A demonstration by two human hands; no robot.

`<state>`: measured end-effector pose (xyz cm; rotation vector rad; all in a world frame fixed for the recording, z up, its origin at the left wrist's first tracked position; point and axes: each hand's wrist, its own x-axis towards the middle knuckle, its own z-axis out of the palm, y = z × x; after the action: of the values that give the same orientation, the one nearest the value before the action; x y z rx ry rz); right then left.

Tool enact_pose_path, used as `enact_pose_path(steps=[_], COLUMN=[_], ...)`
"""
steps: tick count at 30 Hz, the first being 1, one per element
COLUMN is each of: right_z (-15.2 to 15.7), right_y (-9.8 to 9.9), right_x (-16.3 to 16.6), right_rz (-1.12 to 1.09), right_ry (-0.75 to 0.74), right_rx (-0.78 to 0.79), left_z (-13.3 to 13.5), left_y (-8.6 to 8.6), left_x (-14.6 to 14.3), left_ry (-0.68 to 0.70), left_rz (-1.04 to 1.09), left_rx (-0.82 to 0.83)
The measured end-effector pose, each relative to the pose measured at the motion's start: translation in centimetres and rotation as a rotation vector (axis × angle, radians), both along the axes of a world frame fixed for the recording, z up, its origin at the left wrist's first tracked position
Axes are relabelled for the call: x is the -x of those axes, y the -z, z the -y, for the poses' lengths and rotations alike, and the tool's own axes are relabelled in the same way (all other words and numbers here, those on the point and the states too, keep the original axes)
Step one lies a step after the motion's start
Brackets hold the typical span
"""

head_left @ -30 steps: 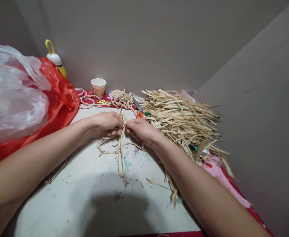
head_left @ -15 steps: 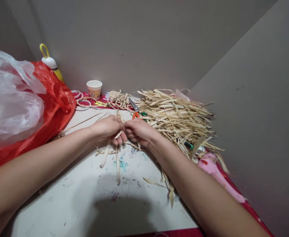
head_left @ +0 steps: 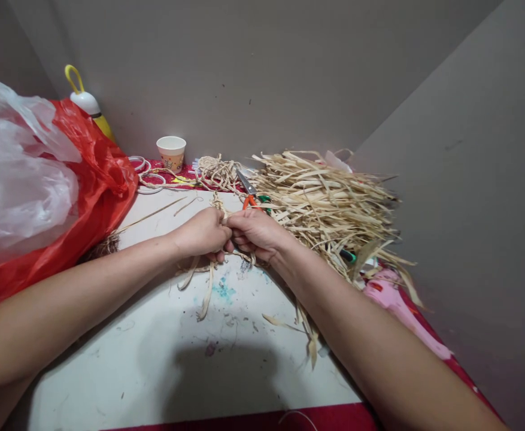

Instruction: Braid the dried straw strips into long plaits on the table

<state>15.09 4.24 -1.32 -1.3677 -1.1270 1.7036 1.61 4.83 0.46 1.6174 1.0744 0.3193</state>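
My left hand [head_left: 207,233] and my right hand [head_left: 255,232] meet over the white board [head_left: 154,353], their fingertips pinched together. Both are closed on a braid of dried straw [head_left: 217,202], whose plaited part shows just beyond the fingers. Loose straw ends [head_left: 206,293] hang below my left hand onto the board. Exactly how the strands cross between the fingers is hidden. Just past my right hand lie scissors [head_left: 249,194] with orange handles, beside a big heap of dried straw strips [head_left: 325,203].
A coil of straw cord [head_left: 217,173] and a paper cup [head_left: 171,154] stand along the back on red cloth. To the left bulges a red plastic bag [head_left: 109,173] with a clear one, a yellow bottle [head_left: 103,124] behind. A pink item [head_left: 390,299] lies at the right.
My left fingers have curled in more tightly against my right hand. The hanging straw ends have swung slightly left. The whole view has shifted a little.
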Motion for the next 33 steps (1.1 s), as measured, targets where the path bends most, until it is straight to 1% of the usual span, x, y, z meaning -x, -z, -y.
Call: enact_pose_path(steps=[4, 7, 9, 11, 12, 15, 16, 17, 20, 22, 26, 29, 33], right_z=[-0.1, -0.2, -0.2, -0.2, -0.3, -0.3, -0.3, -0.3, -0.3, -0.3, -0.4, -0.4, -0.5], right_y=[0.0, -0.2, -0.2, -0.2, -0.2, -0.2, -0.2, -0.2, -0.3, -0.2, 0.0, 0.1, 0.1], right_x=[-0.2, -0.4, -0.6, -0.7, -0.8, -0.9, -0.9, -0.9, -0.8, -0.8, -0.7, -0.8, -0.8], right_rz=[-0.040, -0.096, -0.116, -0.123, -0.127, -0.146, -0.152, -0.156, -0.166, -0.172, -0.189, -0.188, -0.177], right_ry=[0.000, -0.015, -0.033, -0.049, -0.055, -0.069, -0.072, -0.072, -0.061, -0.056, -0.062, -0.069, -0.079], right_rx=[0.015, 0.031, 0.040, 0.045, 0.046, 0.060, 0.066, 0.069, 0.068, 0.073, 0.081, 0.075, 0.078], left_z=[-0.7, -1.6, -2.2, -2.7, -2.9, -3.0, -3.0, -2.9, -2.7, -2.5, -2.4, -2.4, -2.3], left_y=[-0.9, -1.7, -2.0, -2.1, -2.1, -1.8, -1.6, -1.5, -1.0, -0.9, -0.7, -0.5, -0.4], left_x=[0.6, 1.3, 1.8, 2.1, 2.2, 2.3, 2.3, 2.3, 2.2, 2.1, 2.1, 2.1, 2.1], left_ry=[0.074, 0.052, 0.034, 0.021, -0.003, -0.132, -0.164, -0.177, -0.139, -0.114, -0.104, -0.106, -0.117], left_rz=[0.038, 0.040, 0.033, 0.012, -0.001, 0.001, 0.029, 0.067, 0.171, 0.196, 0.261, 0.323, 0.327], left_rx=[0.135, 0.243, 0.275, 0.243, 0.185, -0.035, -0.070, -0.067, 0.071, 0.151, 0.254, 0.294, 0.299])
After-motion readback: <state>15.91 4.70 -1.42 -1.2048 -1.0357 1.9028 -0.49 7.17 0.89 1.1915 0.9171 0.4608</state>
